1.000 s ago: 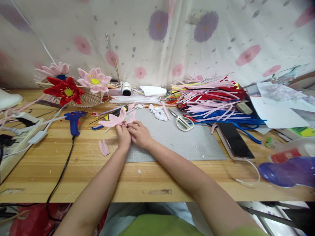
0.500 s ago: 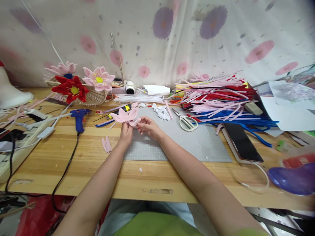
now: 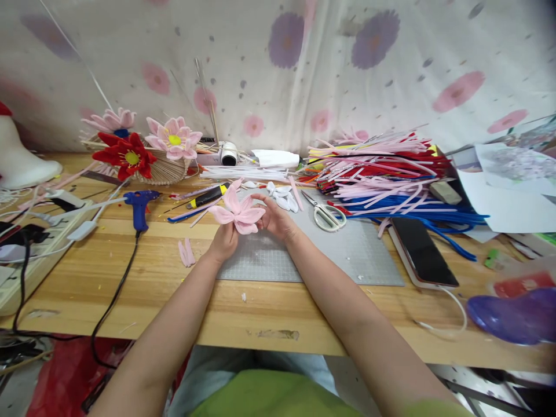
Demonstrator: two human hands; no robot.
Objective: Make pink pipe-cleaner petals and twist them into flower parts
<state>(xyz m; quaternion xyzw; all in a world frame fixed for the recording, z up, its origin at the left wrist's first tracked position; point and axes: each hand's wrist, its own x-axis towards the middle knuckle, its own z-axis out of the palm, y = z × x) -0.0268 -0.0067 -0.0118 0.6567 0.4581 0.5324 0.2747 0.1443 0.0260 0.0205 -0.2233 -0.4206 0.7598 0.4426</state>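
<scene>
A pink fuzzy pipe-cleaner flower (image 3: 238,212) is held above the left part of the grey cutting mat (image 3: 347,260), its petals spread and facing up toward me. My left hand (image 3: 225,241) is closed around its underside, where the grip point is hidden by the petals. At the flower's right edge, my right hand (image 3: 277,220) has its fingers curved about a petal, with the fingertips partly hidden behind it. Behind the right hand, several white petals (image 3: 284,198) lie on the mat. Scissors (image 3: 329,216) with pale handles rest to the right.
A blue glue gun (image 3: 139,209) and a power strip (image 3: 39,258) stand left. Finished red flower (image 3: 125,156) and pink flower (image 3: 174,139) sit behind. A pile of pipe cleaners (image 3: 373,174) and a phone (image 3: 423,252) are right. A utility knife (image 3: 208,197) lies beyond the left hand.
The flower has turned so its open face shows more fully, and it has shifted slightly right. My right hand has moved a little up and right along the petals.
</scene>
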